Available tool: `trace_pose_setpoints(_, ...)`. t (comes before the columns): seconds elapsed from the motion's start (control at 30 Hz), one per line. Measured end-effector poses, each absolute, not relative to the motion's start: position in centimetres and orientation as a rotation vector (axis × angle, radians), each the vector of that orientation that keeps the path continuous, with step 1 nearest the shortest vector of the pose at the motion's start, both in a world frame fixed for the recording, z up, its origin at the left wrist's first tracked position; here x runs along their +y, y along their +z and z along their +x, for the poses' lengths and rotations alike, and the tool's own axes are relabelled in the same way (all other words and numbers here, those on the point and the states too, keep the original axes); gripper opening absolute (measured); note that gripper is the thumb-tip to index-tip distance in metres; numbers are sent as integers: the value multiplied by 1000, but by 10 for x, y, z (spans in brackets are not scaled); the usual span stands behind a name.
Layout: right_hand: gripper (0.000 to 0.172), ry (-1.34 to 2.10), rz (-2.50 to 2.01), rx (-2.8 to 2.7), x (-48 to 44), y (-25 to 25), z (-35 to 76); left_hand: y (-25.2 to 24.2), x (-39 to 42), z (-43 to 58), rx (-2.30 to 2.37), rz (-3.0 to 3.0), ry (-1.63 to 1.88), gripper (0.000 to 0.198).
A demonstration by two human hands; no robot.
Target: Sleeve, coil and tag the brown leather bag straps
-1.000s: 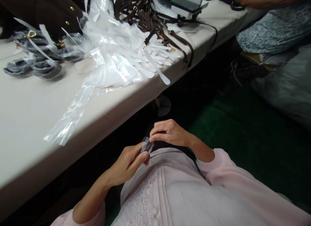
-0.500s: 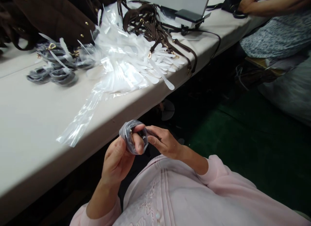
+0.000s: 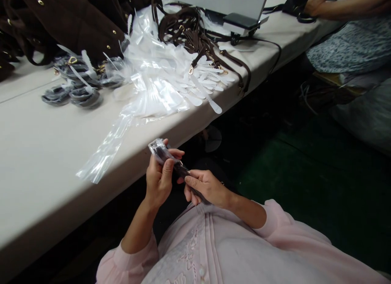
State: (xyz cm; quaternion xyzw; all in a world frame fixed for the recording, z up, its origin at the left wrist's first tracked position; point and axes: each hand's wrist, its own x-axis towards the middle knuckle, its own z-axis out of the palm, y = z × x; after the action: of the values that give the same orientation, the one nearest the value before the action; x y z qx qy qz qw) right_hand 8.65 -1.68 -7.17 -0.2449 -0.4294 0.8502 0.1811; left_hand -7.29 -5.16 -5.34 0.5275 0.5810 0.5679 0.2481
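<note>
**Left hand** [image 3: 158, 181]: clenched on the upper part of the bagged strap, thumb across the front, fingers behind.

**Right hand** [image 3: 207, 188]: grasping the lower part, fingers curled around it.

**Task item:** bagged strap [image 3: 180, 169], a dark strap in a clear plastic sleeve, held between both hands just off the near edge of the folding table [image 3: 39, 162].

**Recent change:** the ring-shaped coil seen earlier now lies drawn out lengthwise between the hands.

**Items on table:** clear plastic sleeves [image 3: 155, 84] heaped mid-table; coiled bagged straps [image 3: 84, 97] left of centre; brown leather straps [image 3: 183, 31] with gold clips at the far side; brown bag [image 3: 70, 23] at the far left.

**Co-worker:** a co-worker's hand [image 3: 314, 4] at the table's far right end.
</note>
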Motion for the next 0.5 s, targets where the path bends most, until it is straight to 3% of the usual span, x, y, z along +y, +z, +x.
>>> trace_pose_setpoints(0.2, 35, 2455, -817, -1352, -12, -67, 103, -73, -59, -89, 1946, 1942, 947, 32)
trace_pose_setpoints(0.33, 18, 2042, -987, -1834, -6, -60, 112, -83, -62, -93, 2068, 2019, 612, 35)
trace_pose_setpoints(0.43, 23, 1671, -1016, -2094, 0, -56, 115, -89, -68, -90, 2023, 2059, 376, 36)
trace_pose_setpoints(0.5, 24, 1651, -958, -2078, 6, -55, 116, -90, -75, -87, 1897, 2023, 318, 36)
